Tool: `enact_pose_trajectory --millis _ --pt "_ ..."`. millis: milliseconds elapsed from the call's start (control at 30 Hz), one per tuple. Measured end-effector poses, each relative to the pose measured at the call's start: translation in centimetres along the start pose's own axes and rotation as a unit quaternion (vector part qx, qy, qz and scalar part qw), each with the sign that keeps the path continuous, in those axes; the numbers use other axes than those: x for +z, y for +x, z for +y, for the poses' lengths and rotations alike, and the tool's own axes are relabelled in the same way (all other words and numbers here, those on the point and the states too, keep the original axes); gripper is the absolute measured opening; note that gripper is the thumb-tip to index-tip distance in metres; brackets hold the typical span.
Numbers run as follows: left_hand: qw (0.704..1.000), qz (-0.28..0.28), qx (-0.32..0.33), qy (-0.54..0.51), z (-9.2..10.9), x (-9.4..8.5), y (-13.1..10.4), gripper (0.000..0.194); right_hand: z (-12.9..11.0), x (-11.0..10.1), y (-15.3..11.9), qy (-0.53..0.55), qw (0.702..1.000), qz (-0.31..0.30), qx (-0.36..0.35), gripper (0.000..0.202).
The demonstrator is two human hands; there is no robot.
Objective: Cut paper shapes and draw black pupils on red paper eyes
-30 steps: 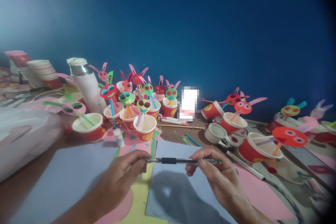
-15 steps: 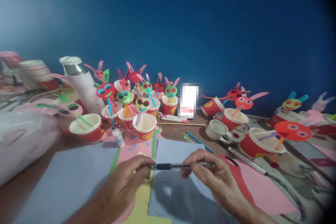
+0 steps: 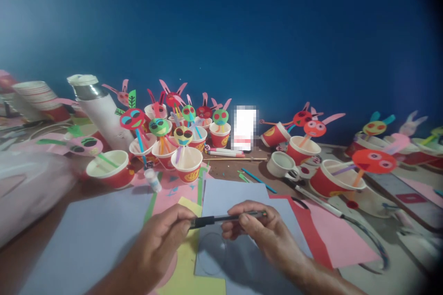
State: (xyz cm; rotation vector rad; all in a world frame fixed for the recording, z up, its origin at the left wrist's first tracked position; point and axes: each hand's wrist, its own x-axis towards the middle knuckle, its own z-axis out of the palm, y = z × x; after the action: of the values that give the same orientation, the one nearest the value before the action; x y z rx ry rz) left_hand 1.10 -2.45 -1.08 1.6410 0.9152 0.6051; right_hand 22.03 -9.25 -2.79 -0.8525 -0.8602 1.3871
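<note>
My left hand [image 3: 166,235] is nearly closed, thumb and forefinger pinching the black end of a pen [image 3: 218,219]. My right hand [image 3: 265,230] holds the pen toward its other end between thumb and fingers, the rest curled in. The pen lies almost level between them, above a pale blue sheet [image 3: 238,190] with a circle drawn on it. Yellow paper [image 3: 190,258] shows beside the sheet. Beyond my right hand stands a mug [image 3: 281,166]; beyond my left, a small white bottle [image 3: 152,180].
</note>
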Motion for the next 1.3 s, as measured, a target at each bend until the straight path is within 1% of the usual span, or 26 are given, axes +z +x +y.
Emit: enact_pose_trajectory --millis 100,133,200,233,267,333,367,400,467,533,567,633,733,800,900,1000,1067,1133,1300 --pt "0.999 -0.028 -0.026 0.015 -0.4 -0.2 0.3 0.032 -0.6 -0.4 0.5 -0.083 0.997 -0.001 0.001 0.019" --pt "0.998 -0.043 -0.03 0.026 -0.5 -0.2 0.4 0.033 -1.0 -0.8 0.7 -0.136 0.991 -0.004 -0.002 0.021" --pt "0.997 -0.058 -0.024 0.052 -0.6 -0.3 0.7 0.034 -2.1 -1.8 1.3 -0.257 0.966 -0.007 -0.015 0.026" --pt "0.997 -0.045 -0.019 0.063 -0.6 -0.4 0.7 0.036 -2.8 -2.5 1.6 -0.323 0.946 -0.001 -0.025 0.028" --pt "0.997 -0.019 -0.015 0.071 -0.5 -0.5 0.7 0.041 -3.3 -3.2 1.9 -0.364 0.931 0.014 -0.036 0.027" --pt "0.995 0.062 -0.017 0.077 -0.3 -0.6 0.6 0.051 -4.3 -4.6 2.4 -0.417 0.906 0.05 -0.048 0.022" --pt "0.992 0.098 -0.023 0.077 -0.3 -0.7 0.5 0.053 -4.6 -5.4 2.7 -0.445 0.891 0.071 -0.057 0.02" --pt "0.989 0.122 -0.03 0.078 -0.2 -0.8 0.4 0.052 -4.7 -6.1 3.0 -0.473 0.874 0.085 -0.065 0.019" --pt "0.986 0.136 -0.044 0.08 -0.1 -0.9 0.3 0.045 -4.7 -7.4 3.4 -0.53 0.838 0.1 -0.083 0.018" --pt "0.989 0.115 -0.06 0.066 -0.3 -1.0 0.4 0.039 -4.4 -8.4 3.6 -0.586 0.796 0.107 -0.104 0.02" --pt "0.992 0.09 -0.072 0.052 -0.5 -1.1 0.5 0.04 -4.2 -8.8 3.7 -0.613 0.773 0.11 -0.118 0.022" --pt "0.994 0.021 -0.106 0.012 -1.0 -1.3 0.7 0.045 -3.8 -9.0 3.7 -0.661 0.726 0.116 -0.147 0.027" --pt "0.982 -0.079 -0.16 -0.058 -1.9 -1.8 1.0 0.056 -3.3 -8.4 3.5 -0.715 0.669 0.094 -0.18 0.029" --pt "0.971 -0.114 -0.184 -0.1 -2.2 -2.1 1.0 0.062 -2.8 -7.5 3.2 -0.74 0.643 0.06 -0.189 0.026" --pt "0.955 -0.147 -0.214 -0.142 -2.1 -2.4 1.1 0.072 -1.9 -6.2 2.9 -0.768 0.613 0.02 -0.183 0.022" --pt "0.941 -0.181 -0.235 -0.166 -1.4 -2.4 1.2 0.077 -0.9 -5.6 3.0 -0.793 0.587 0.03 -0.161 0.025" --pt "0.941 -0.187 -0.23 -0.162 -0.9 -2.2 1.2 0.075 -0.3 -5.5 3.1 -0.806 0.573 0.049 -0.144 0.027" --pt "0.947 -0.181 -0.221 -0.148 -0.6 -2.0 1.2 0.074 -0.1 -5.6 3.2 -0.815 0.562 0.061 -0.131 0.027" --pt "0.954 -0.174 -0.214 -0.116 -1.1 -1.8 1.4 0.069 -0.5 -5.7 3.5 -0.825 0.549 0.067 -0.114 0.024"
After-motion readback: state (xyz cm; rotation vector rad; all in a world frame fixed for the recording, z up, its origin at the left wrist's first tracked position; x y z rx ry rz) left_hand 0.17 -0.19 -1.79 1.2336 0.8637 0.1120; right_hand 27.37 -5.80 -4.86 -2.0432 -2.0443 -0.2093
